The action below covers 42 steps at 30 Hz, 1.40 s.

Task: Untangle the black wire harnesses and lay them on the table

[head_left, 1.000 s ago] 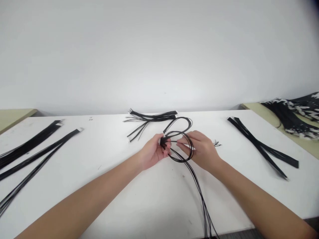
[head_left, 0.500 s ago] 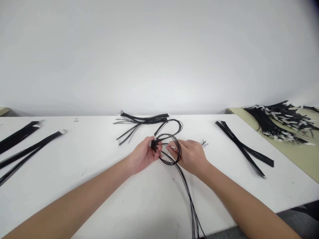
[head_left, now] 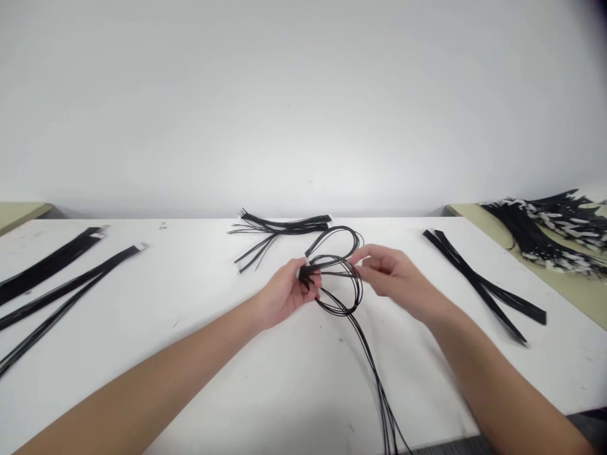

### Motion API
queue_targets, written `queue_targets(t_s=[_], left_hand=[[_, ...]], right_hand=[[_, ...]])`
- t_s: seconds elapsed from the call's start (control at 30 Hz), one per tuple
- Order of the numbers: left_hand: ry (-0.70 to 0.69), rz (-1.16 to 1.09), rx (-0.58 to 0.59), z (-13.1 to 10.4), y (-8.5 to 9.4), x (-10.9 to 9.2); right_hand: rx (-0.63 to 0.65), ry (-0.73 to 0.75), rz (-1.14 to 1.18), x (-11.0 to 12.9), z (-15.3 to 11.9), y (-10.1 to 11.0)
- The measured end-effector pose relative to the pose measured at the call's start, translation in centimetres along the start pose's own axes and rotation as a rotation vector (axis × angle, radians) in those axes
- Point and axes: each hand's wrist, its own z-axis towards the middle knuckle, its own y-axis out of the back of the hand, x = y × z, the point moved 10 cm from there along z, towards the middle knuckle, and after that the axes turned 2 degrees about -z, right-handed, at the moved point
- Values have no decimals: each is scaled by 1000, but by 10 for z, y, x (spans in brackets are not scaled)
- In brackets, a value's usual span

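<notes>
Near the middle of the table, my left hand (head_left: 289,294) grips a bundle of thin black wires by its flat black connector end (head_left: 306,272). Several black wires (head_left: 358,291) curl into loops to the right of that hand, and a longer tail hangs down toward the table's front edge. My right hand (head_left: 393,275) is at the right side of the loops, its thumb and forefinger closed around wires there. The exact pinch point is partly hidden. Behind the loops lies another black wire bundle (head_left: 284,224) with loose, fanned-out ends.
Flat black cable strips (head_left: 71,278) with pale ends lie at the left of the white table (head_left: 213,392). Two crossed black strips (head_left: 474,278) rest at the right. A heap of black cables with white connectors (head_left: 545,230) sits on a yellowish surface at far right.
My right hand has drawn back to the right, out of the loops to their outer edge. My left hand keeps its hold on the connector end. The view has shifted slightly left.
</notes>
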Motion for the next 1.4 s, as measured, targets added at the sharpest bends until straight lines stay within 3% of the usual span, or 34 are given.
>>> queue_targets(t_s=[0.1, 0.23, 0.43, 0.53, 0.67, 0.83, 1.03, 1.4], left_hand=[[-6, -1, 1, -1, 0, 0], [-10, 7, 11, 0, 1, 0], [-25, 60, 30, 1, 1, 0], [-50, 127, 54, 0, -1, -1], [-83, 244, 107, -3, -8, 0], [-102, 337, 154, -5, -15, 0], [-110, 403, 177, -7, -19, 0], [-116, 465, 199, -8, -22, -1]], right_hand=[[40, -142, 404, -7, -4, 18], [-73, -99, 716, -4, -4, 44], [-347, 89, 794, -2, 1, 59], [-400, 137, 796, -1, 2, 57], [-372, 130, 660, 4, -2, 50], [-346, 158, 268, 18, -13, 38], [-138, 163, -210, 22, -8, 9], [-194, 203, -307, 22, -6, 13]])
